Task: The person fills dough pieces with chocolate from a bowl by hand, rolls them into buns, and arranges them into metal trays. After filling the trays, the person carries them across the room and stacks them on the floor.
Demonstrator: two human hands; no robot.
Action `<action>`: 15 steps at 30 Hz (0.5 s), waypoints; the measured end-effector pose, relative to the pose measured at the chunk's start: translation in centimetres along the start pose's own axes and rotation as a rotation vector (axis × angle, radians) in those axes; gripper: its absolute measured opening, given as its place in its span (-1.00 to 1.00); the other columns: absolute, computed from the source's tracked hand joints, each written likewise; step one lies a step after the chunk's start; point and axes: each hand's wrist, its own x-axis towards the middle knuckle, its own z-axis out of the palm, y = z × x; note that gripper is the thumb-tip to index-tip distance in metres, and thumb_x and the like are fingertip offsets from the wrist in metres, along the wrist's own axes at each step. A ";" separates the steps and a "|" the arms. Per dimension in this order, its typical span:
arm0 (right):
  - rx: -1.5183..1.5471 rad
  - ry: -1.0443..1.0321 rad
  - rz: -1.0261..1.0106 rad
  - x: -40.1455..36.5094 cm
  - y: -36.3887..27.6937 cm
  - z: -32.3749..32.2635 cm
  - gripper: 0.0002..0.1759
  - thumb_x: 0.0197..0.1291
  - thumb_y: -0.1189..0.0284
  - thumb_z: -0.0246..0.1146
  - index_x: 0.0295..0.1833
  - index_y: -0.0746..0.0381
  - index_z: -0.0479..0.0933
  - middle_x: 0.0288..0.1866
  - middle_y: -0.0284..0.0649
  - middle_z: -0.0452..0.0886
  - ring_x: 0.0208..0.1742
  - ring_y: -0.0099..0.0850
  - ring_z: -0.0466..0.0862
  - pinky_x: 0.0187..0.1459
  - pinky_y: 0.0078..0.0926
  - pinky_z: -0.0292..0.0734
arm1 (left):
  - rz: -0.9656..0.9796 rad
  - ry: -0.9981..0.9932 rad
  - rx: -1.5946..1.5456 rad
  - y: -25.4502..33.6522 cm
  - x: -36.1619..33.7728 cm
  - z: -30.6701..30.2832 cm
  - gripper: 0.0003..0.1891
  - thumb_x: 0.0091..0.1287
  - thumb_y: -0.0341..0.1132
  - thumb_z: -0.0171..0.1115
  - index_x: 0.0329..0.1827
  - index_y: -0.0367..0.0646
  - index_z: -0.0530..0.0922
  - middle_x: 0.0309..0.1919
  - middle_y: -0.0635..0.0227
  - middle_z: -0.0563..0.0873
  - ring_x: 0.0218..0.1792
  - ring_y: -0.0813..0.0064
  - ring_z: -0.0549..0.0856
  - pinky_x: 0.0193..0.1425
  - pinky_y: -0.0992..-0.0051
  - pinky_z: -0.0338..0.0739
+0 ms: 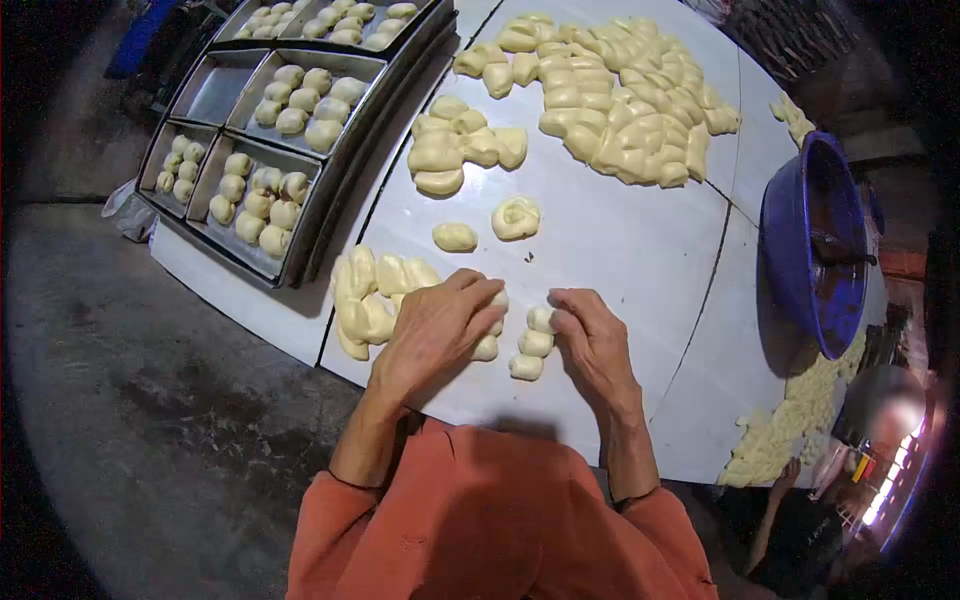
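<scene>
Two short rows of small pale dough balls stand on the white table between my hands. My left hand (438,325) is closed over the left row of dough balls (486,347), its fingers curled and hiding part of them. The right row of dough balls (535,344) lies against the fingertips and thumb of my right hand (597,345), whose fingers are bent together. Flattened yellow dough pieces (362,300) lie just beyond my left wrist. Farther up are an oval dough piece (455,237) and a round one with a dented middle (516,218).
Stacked metal trays (330,215) with dough balls in their compartments stand at the left. A large spread of cut dough (630,100) and a smaller dough cluster (455,145) lie at the back. A purple basin (785,240) of dark filling stands at right, near another person's arm (768,520).
</scene>
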 end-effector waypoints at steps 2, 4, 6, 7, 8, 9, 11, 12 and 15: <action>-0.026 -0.060 -0.027 -0.3 0.7 -0.1 -0.58 0.33 0.29 0.27 0.24 0.21 0.55 0.17 -0.02 0.60 0.02 -0.10 0.71 0.04 -0.25 0.63 | 0.048 -0.043 0.034 -0.8 -0.5 0.0 -0.43 0.28 -0.15 0.36 0.35 -0.09 0.49 0.24 0.12 0.60 0.13 0.03 0.67 0.13 0.19 0.60; -0.086 -0.118 -0.081 -0.5 -0.1 -0.6 -0.50 0.29 0.23 0.31 0.30 0.17 0.52 0.26 0.00 0.55 0.08 -0.07 0.68 0.08 -0.20 0.62 | 0.115 -0.006 0.084 -0.9 -1.2 0.1 -0.25 0.19 -0.12 0.45 0.46 -0.04 0.39 0.37 0.12 0.50 0.21 0.00 0.63 0.19 0.16 0.60; -0.273 -0.173 -0.147 -1.0 0.5 -0.4 -0.28 0.12 0.05 0.43 0.36 0.12 0.49 0.38 0.04 0.44 0.23 0.00 0.59 0.18 -0.06 0.54 | 0.034 -0.140 0.174 -0.4 -1.5 0.2 0.01 0.02 -0.11 0.58 0.57 0.04 0.22 0.49 0.08 0.34 0.28 -0.05 0.59 0.23 0.12 0.61; -0.328 -0.192 -0.181 -1.2 0.0 -0.4 -0.23 0.07 0.01 0.45 0.36 0.11 0.49 0.40 0.05 0.43 0.24 0.02 0.57 0.20 -0.03 0.52 | 0.034 -0.142 0.210 -0.2 -1.7 0.5 0.02 0.00 -0.12 0.60 0.57 0.05 0.22 0.49 0.06 0.34 0.28 -0.06 0.59 0.22 0.11 0.61; -0.383 -0.211 -0.218 -1.3 -0.6 -0.4 -0.18 0.02 -0.02 0.48 0.37 0.10 0.48 0.42 0.06 0.41 0.25 0.04 0.56 0.22 0.00 0.51 | 0.032 -0.143 0.247 -0.1 -1.9 0.9 0.04 -0.03 -0.13 0.61 0.57 0.05 0.22 0.50 0.04 0.33 0.28 -0.07 0.59 0.21 0.11 0.61; -0.378 -0.254 -0.195 -1.3 -1.2 -0.4 -0.08 -0.10 -0.08 0.52 0.38 0.08 0.47 0.44 0.04 0.39 0.22 0.02 0.55 0.21 0.00 0.49 | 0.092 -0.096 0.243 -0.4 -2.1 1.5 0.05 -0.02 -0.28 0.60 0.58 -0.01 0.19 0.46 -0.10 0.32 0.13 -0.05 0.65 0.10 0.14 0.64; -0.412 -0.276 -0.194 -1.7 -1.8 -0.1 -0.08 -0.14 -0.06 0.54 0.37 0.08 0.48 0.44 0.04 0.38 0.19 0.01 0.54 0.20 -0.01 0.50 | 0.000 -0.129 0.213 0.0 -1.9 2.2 0.03 -0.01 -0.28 0.59 0.57 0.03 0.19 0.47 -0.08 0.31 0.19 -0.07 0.63 0.16 0.11 0.63; -0.427 -0.286 -0.196 -1.9 -2.1 0.1 -0.08 -0.15 -0.05 0.55 0.36 0.08 0.49 0.45 0.04 0.37 0.17 0.00 0.54 0.19 -0.02 0.50 | -0.048 -0.143 0.200 0.3 -1.8 2.3 0.02 0.00 -0.28 0.59 0.57 0.05 0.19 0.48 -0.06 0.31 0.23 -0.08 0.62 0.19 0.09 0.62; -0.445 -0.280 -0.197 -2.3 -2.3 0.6 -0.18 -0.14 0.14 0.59 0.30 0.15 0.52 0.46 0.03 0.35 0.20 -0.02 0.53 0.18 -0.06 0.51 | -0.029 -0.110 0.174 0.4 -2.0 2.5 -0.08 0.04 -0.39 0.51 0.52 -0.02 0.22 0.45 -0.10 0.32 0.15 -0.16 0.64 0.16 0.03 0.61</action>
